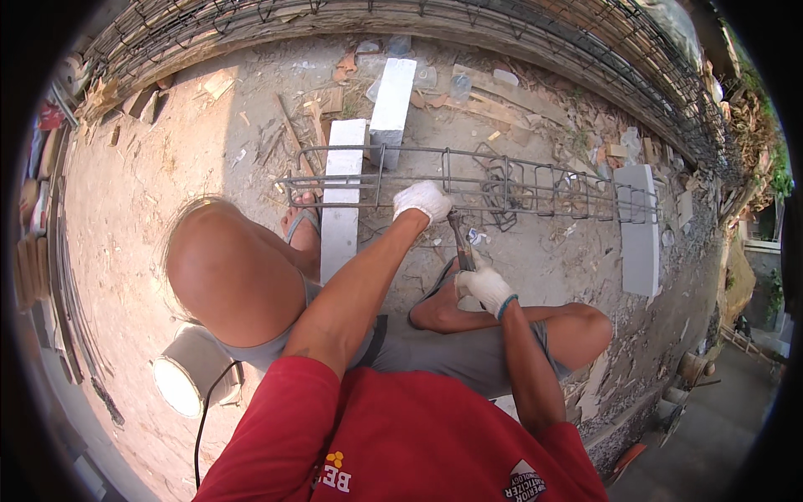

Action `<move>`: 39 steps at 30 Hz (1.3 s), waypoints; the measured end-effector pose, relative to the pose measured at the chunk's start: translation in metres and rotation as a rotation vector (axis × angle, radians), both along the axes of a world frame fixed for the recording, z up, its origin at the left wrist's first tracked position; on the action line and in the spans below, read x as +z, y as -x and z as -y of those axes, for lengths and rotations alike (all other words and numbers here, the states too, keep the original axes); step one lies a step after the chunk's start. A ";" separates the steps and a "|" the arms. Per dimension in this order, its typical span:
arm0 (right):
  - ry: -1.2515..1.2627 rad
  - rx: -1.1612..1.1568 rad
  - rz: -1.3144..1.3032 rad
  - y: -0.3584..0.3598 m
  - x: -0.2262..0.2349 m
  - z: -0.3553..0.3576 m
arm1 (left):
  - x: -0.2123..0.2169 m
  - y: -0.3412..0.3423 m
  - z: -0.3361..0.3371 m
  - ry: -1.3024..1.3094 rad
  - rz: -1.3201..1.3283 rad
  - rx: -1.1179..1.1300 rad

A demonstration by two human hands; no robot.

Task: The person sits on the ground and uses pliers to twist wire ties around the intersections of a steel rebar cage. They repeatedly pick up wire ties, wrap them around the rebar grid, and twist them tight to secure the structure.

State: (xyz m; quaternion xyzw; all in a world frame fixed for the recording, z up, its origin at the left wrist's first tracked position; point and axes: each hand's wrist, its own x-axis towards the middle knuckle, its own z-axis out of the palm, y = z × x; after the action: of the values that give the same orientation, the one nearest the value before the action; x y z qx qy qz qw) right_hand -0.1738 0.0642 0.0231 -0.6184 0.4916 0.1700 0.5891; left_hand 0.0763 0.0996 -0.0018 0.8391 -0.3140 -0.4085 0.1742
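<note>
A long narrow rebar cage (519,180) with thin stirrups lies across pale blocks in front of me. My left hand (422,199), in a white knit glove, is closed on the near bar of the cage. In a matching glove, my right hand (487,289) grips the handles of pincers (462,247). Their head touches or nearly touches the near bar, just right of my left hand; whether wire sits in the jaws is too small to tell. Loose bent stirrups (502,188) lie on the ground under the cage.
One pale block (341,230) supports the cage's left end, another block (640,259) its right end. A third block (393,105) stands behind. Wood scraps (502,100) litter the dirt. More rebar cages (585,33) line the far side. A white bucket (188,368) sits left of my seat.
</note>
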 end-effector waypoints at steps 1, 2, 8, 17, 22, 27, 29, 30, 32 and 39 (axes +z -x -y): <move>0.035 0.046 -0.004 -0.002 0.000 0.001 | -0.001 -0.001 0.000 0.000 0.000 0.001; 0.070 0.091 -0.008 -0.004 0.000 0.003 | -0.003 -0.001 0.000 0.000 0.000 0.002; 0.425 0.350 -0.139 -0.003 -0.012 0.017 | 0.001 0.001 0.001 -0.028 0.007 0.005; -0.165 -0.161 0.053 -0.011 0.009 0.004 | 0.001 0.001 -0.004 -0.018 0.011 -0.009; -0.545 -0.227 0.116 -0.005 0.017 0.012 | 0.017 0.002 -0.002 -0.014 -0.004 -0.020; -0.119 0.034 0.029 -0.006 0.017 0.010 | 0.014 0.002 -0.001 -0.019 0.011 -0.022; 0.548 0.264 -0.011 -0.007 0.015 -0.006 | 0.013 0.004 -0.001 -0.024 0.021 -0.018; 0.668 0.264 -0.029 -0.004 0.016 -0.016 | 0.013 0.004 -0.002 -0.020 0.016 -0.019; 0.907 0.264 -0.058 -0.014 0.044 -0.039 | 0.010 0.001 -0.004 -0.012 0.010 -0.019; 0.669 0.197 -0.051 0.005 0.011 -0.031 | 0.012 0.003 -0.001 -0.013 0.001 -0.011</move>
State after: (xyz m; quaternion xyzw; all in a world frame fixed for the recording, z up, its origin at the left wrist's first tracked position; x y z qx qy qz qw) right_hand -0.1783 0.0957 0.0341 -0.8173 0.4726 0.0708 0.3221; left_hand 0.0732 0.1010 0.0101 0.8385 -0.3163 -0.4112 0.1665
